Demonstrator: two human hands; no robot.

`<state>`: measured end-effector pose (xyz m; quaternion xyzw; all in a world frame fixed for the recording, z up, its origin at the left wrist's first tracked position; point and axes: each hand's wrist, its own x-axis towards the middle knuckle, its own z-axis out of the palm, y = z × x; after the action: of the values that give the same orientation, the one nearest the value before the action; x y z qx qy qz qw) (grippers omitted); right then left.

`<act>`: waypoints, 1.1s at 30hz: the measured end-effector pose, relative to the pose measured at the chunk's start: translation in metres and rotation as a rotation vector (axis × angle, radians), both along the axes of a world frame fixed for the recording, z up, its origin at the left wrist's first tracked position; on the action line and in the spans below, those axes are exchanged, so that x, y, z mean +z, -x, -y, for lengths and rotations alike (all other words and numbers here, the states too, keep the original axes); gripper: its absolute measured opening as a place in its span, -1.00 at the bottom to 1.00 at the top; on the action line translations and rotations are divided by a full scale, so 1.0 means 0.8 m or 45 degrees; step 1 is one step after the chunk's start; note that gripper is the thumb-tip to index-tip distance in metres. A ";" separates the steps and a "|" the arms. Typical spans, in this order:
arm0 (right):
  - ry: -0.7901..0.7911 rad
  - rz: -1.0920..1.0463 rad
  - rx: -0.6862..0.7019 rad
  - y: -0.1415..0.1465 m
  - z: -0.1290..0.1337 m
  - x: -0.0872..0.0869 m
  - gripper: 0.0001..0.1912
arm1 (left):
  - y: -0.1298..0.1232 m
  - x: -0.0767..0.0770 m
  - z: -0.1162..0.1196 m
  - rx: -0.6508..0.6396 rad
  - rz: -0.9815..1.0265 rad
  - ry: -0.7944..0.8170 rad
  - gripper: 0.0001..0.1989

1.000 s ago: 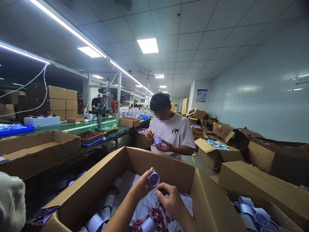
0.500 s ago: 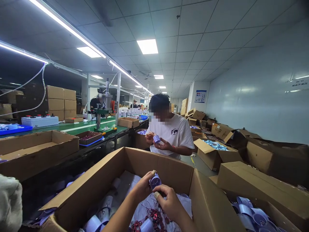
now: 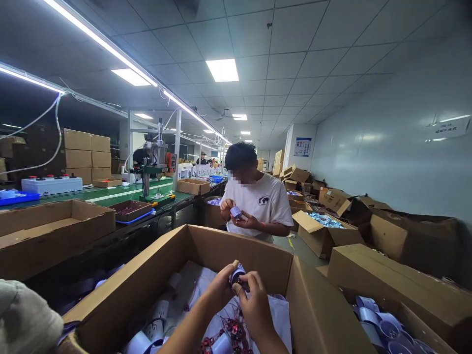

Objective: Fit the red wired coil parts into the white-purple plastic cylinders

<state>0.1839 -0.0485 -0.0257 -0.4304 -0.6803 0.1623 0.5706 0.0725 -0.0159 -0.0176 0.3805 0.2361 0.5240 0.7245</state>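
My left hand grips a small purple plastic cylinder, its open end turned toward me. Dark inner parts show in the opening, too small to name. My right hand is closed in a pinch at the rim, its fingertips at the opening; whatever they hold is hidden. Tan covers wrap a fingertip on each hand. Both hands are above a large cardboard box. Inside it, below my right hand, lies a tangle of red parts with thin wires. More purple cylinders lie at the box's left.
Across the box a person in a white shirt handles a similar cylinder. At right stands a carton of purple cylinders. A green conveyor bench with a press machine runs along the left. Pale fabric shows lower left.
My right hand has risen, and its fingers have moved from below the cylinder onto its open end. The left hand still grips the cylinder. The view has shifted slightly.
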 end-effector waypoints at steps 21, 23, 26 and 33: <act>-0.235 -0.035 -0.309 0.006 -0.003 -0.012 -0.85 | -0.001 0.011 0.020 0.138 -0.238 -0.438 -0.67; -0.227 -0.098 -0.292 0.007 -0.002 -0.010 -0.86 | -0.005 0.015 0.021 0.089 -0.174 -0.394 -0.69; -0.124 -0.223 -0.280 0.008 -0.003 -0.008 -0.72 | -0.011 0.017 0.019 -0.019 0.030 -0.198 -0.71; 0.237 -0.377 -0.198 0.001 -0.011 -0.007 -0.49 | -0.018 0.012 0.022 0.022 0.094 -0.073 -0.76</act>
<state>0.1828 -0.0399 -0.0315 -0.5038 -0.5357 0.2416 0.6331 0.0868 -0.0334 -0.0083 0.3797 0.1974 0.5504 0.7169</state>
